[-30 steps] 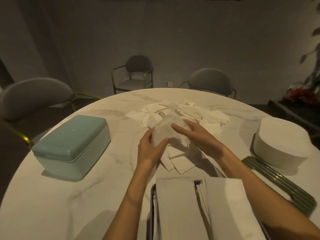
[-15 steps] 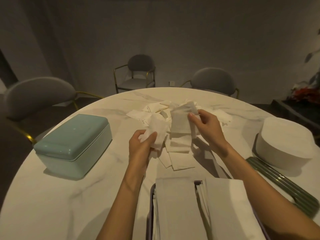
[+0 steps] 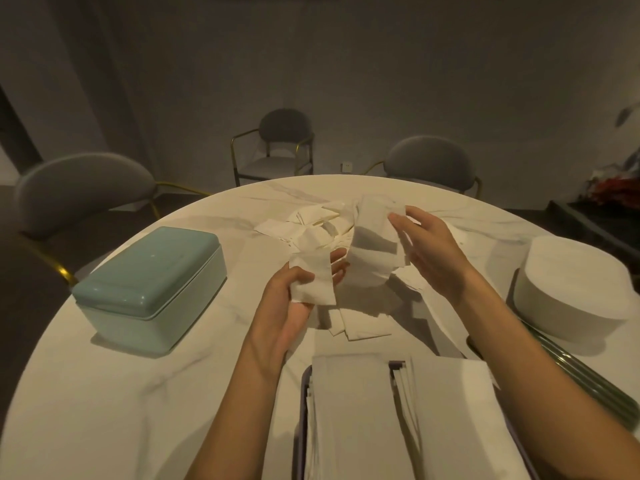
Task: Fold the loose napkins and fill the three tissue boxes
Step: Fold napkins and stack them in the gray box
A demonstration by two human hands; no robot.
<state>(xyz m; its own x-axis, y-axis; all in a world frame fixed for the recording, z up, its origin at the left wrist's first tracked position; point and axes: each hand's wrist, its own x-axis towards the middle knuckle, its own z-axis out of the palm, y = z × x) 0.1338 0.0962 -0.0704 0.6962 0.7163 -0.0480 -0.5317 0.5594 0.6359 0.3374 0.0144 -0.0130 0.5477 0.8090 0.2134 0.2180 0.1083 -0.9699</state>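
The fingers (image 3: 341,261) of the left hand (image 3: 294,299) are lying fairly straight under a folded napkin (image 3: 313,282), with the thumb pinning it down on the palm. The right hand (image 3: 429,258) is pinching a second, longer napkin (image 3: 372,251) near its top between thumb and fingertips (image 3: 394,220), letting it hang with its lower end curling down close beside the left hand's napkin.

Both are being held up over a loose pile of napkins (image 3: 318,223) that is sitting in the middle of the round marble desk (image 3: 104,393). That pile looks far from used up, so I judge the folding to be in its early or middle part.

Nearest the person, an open tissue box (image 3: 302,410) is already holding flat stacks of white napkins, which are standing above its rim, so it seems close to full. A teal tissue box (image 3: 149,285) is sitting lid-on at the left, and a white round box (image 3: 571,289) is standing at the right beside a dark green ribbed lid (image 3: 588,386). Whether either has been filled I cannot tell.

For moving there is bare desk at the near left. The right side is tighter, with the round box and lid near the desk's edge and close to the right forearm.
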